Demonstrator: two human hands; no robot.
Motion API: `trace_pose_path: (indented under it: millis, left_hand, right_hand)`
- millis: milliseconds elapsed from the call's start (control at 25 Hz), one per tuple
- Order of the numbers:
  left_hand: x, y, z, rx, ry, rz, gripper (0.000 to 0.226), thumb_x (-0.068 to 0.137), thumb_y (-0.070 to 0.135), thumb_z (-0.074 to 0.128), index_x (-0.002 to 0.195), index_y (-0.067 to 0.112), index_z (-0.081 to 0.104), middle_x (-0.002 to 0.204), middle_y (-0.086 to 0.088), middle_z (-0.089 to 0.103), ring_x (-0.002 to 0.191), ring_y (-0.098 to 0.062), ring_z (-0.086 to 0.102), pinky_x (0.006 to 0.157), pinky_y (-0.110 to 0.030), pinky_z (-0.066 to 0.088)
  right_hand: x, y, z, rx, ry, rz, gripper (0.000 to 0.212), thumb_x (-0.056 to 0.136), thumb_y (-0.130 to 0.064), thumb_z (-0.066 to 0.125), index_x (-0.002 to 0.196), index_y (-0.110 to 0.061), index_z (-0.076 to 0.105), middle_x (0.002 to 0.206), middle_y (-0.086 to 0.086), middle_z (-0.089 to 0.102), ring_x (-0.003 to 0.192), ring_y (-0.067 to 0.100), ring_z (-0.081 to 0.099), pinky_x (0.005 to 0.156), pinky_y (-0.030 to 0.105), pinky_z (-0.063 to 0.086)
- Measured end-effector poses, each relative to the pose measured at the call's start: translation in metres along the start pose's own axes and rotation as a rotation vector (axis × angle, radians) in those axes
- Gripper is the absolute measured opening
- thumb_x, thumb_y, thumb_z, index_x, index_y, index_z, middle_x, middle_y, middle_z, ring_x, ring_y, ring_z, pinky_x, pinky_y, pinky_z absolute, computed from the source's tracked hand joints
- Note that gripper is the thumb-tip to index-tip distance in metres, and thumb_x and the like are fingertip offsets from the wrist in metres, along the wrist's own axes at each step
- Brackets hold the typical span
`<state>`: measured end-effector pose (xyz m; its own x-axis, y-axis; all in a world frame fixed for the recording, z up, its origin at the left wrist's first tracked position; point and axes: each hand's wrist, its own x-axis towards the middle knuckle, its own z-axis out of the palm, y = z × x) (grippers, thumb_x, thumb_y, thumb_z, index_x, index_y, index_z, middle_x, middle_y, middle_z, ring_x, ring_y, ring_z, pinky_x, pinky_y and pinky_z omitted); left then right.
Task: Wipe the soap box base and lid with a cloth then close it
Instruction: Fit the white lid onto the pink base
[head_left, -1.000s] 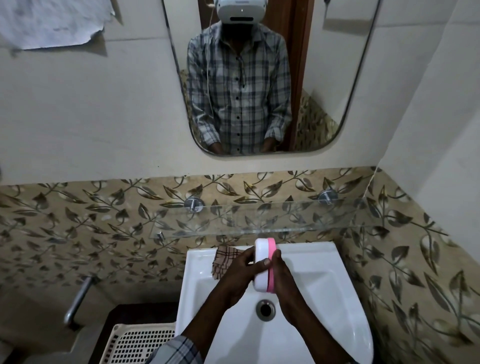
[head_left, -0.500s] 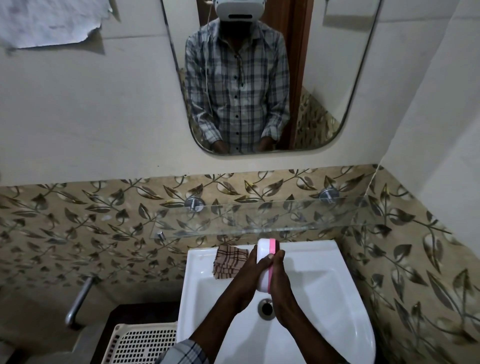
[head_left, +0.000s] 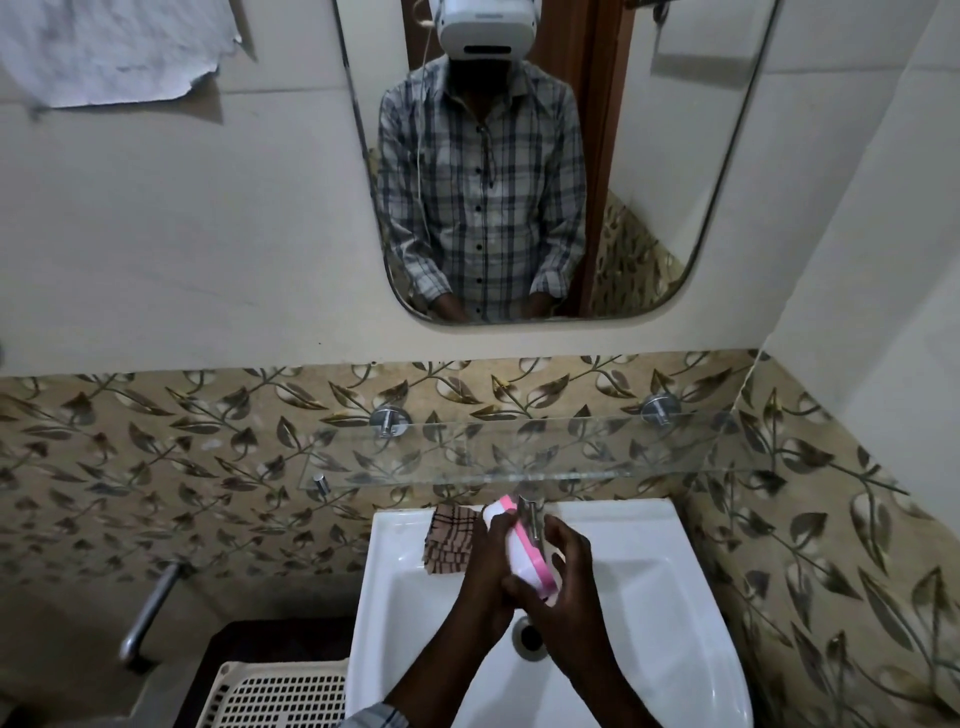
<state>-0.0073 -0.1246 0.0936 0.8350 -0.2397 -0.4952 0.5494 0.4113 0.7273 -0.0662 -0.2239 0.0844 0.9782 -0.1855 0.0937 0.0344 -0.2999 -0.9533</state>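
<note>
Over the white sink (head_left: 649, 525), you hold the soap box (head_left: 519, 553) on edge between both palms, its pink band tilted toward the tap (head_left: 532, 512). Your left hand (head_left: 485, 566) wraps its white side; your right hand (head_left: 563, 582) cups the other. The checked cloth (head_left: 449, 538) lies on the rim, just left.
</note>
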Motion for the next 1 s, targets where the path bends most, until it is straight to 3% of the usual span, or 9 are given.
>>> trace_pose_path:
  millis: [120, 240, 320, 400, 480, 560, 680, 800, 1000]
  left_hand:
    - [0.001, 0.002, -0.014, 0.007, 0.073, -0.017, 0.046, 0.09, 0.045, 0.066, 0.127, 0.02, 0.058, 0.125, -0.023, 0.066, 0.112, -0.044, 0.065, 0.086, -0.063, 0.056]
    - [-0.004, 0.009, -0.022, 0.187, 0.116, 0.061, 0.05, 0.082, 0.054, 0.072, 0.116, 0.018, 0.062, 0.114, -0.007, 0.069, 0.104, -0.028, 0.066, 0.079, -0.045, 0.058]
    - [-0.008, 0.011, -0.028, 0.237, 0.15, 0.212, 0.052, 0.072, 0.05, 0.078, 0.104, 0.012, 0.061, 0.102, -0.009, 0.067, 0.092, -0.024, 0.06, 0.081, -0.041, 0.05]
    - [-0.014, 0.009, -0.033, 0.303, 0.167, 0.373, 0.055, 0.067, 0.044, 0.081, 0.104, 0.007, 0.062, 0.101, -0.015, 0.07, 0.085, -0.029, 0.061, 0.079, -0.048, 0.051]
    - [-0.025, 0.007, -0.033, 0.381, 0.21, 0.483, 0.049, 0.069, 0.039, 0.083, 0.109, 0.016, 0.066, 0.102, -0.01, 0.075, 0.088, -0.028, 0.071, 0.079, -0.05, 0.058]
    - [-0.033, 0.015, -0.025, 0.458, 0.244, 0.571, 0.039, 0.074, 0.035, 0.084, 0.109, 0.028, 0.069, 0.097, -0.001, 0.077, 0.087, -0.019, 0.074, 0.073, -0.04, 0.062]
    - [-0.026, 0.047, -0.001, 0.543, 0.335, 0.667, 0.029, 0.078, 0.035, 0.082, 0.105, 0.028, 0.074, 0.09, 0.007, 0.079, 0.08, -0.006, 0.073, 0.071, -0.025, 0.059]
    - [-0.01, 0.085, 0.023, 0.608, 0.432, 0.66, 0.026, 0.079, 0.032, 0.08, 0.099, 0.015, 0.079, 0.088, -0.001, 0.079, 0.083, -0.015, 0.074, 0.076, -0.031, 0.057]
    - [0.013, 0.109, 0.036, 0.788, 0.516, 0.544, 0.038, 0.079, 0.038, 0.078, 0.094, 0.003, 0.081, 0.085, -0.017, 0.079, 0.081, -0.026, 0.074, 0.061, -0.026, 0.045]
  right_hand:
    - [-0.008, 0.017, -0.008, -0.017, 0.031, -0.067, 0.061, 0.079, -0.015, 0.082, 0.125, -0.037, 0.048, 0.124, -0.012, 0.051, 0.115, 0.004, 0.056, 0.085, 0.009, 0.05]
    - [0.0, 0.017, -0.013, 0.109, 0.173, 0.019, 0.053, 0.086, -0.008, 0.075, 0.128, -0.029, 0.051, 0.12, -0.004, 0.059, 0.109, 0.008, 0.062, 0.074, 0.01, 0.055]
    - [0.01, 0.015, -0.022, 0.175, 0.184, 0.069, 0.057, 0.086, -0.004, 0.074, 0.134, -0.022, 0.048, 0.117, -0.001, 0.063, 0.107, 0.006, 0.063, 0.068, 0.009, 0.055]
    - [0.018, 0.012, -0.03, 0.213, 0.178, 0.073, 0.05, 0.086, -0.004, 0.073, 0.126, -0.028, 0.053, 0.116, -0.005, 0.067, 0.106, 0.008, 0.066, 0.069, 0.009, 0.053]
    - [0.022, 0.005, -0.035, 0.209, 0.197, 0.038, 0.042, 0.09, -0.009, 0.07, 0.123, -0.032, 0.059, 0.121, -0.01, 0.065, 0.108, 0.002, 0.065, 0.072, 0.007, 0.052]
    - [0.031, -0.008, -0.04, 0.122, 0.249, -0.022, 0.04, 0.093, -0.015, 0.067, 0.128, -0.033, 0.06, 0.119, -0.008, 0.057, 0.104, -0.003, 0.063, 0.074, 0.005, 0.051]
    - [0.064, -0.037, -0.045, -0.062, 0.341, -0.067, 0.037, 0.093, -0.022, 0.066, 0.13, -0.021, 0.063, 0.11, 0.0, 0.06, 0.095, 0.009, 0.065, 0.079, 0.02, 0.051]
    - [0.1, -0.068, -0.045, -0.164, 0.36, -0.031, 0.031, 0.093, -0.026, 0.064, 0.119, -0.011, 0.069, 0.103, 0.01, 0.072, 0.091, 0.022, 0.067, 0.079, 0.033, 0.055]
    - [0.138, -0.08, -0.044, -0.322, 0.306, 0.072, 0.029, 0.093, -0.025, 0.062, 0.111, -0.005, 0.074, 0.105, 0.018, 0.075, 0.097, 0.033, 0.068, 0.079, 0.036, 0.054]
